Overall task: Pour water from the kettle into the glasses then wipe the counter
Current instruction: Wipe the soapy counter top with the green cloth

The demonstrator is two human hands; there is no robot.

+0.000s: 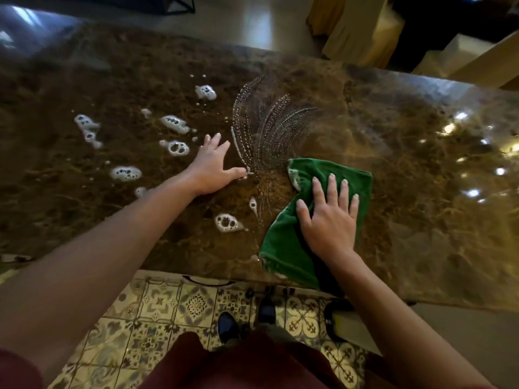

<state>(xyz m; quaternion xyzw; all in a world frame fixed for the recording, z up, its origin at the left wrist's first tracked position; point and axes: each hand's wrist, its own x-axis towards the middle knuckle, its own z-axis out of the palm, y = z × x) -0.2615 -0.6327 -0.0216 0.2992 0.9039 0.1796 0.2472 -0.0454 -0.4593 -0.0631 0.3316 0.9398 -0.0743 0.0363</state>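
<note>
Cloth (283, 242) pinned flat under right grip (328, 217), fingers straight; left grip (210, 169) open-palmed on surface (421, 220), beside foam (177, 123).

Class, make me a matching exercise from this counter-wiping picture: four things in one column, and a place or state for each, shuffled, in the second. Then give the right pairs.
Things
1. cloth
2. left hand
3. foam blobs
4. streaks

Places or states
A. fanned out in beaded arcs, just beyond the cloth
B. green, pressed flat under the right hand
C. scattered white on the left part of the counter
D. bare, fingers spread, resting on the counter

Pairs: 1-B, 2-D, 3-C, 4-A
</note>
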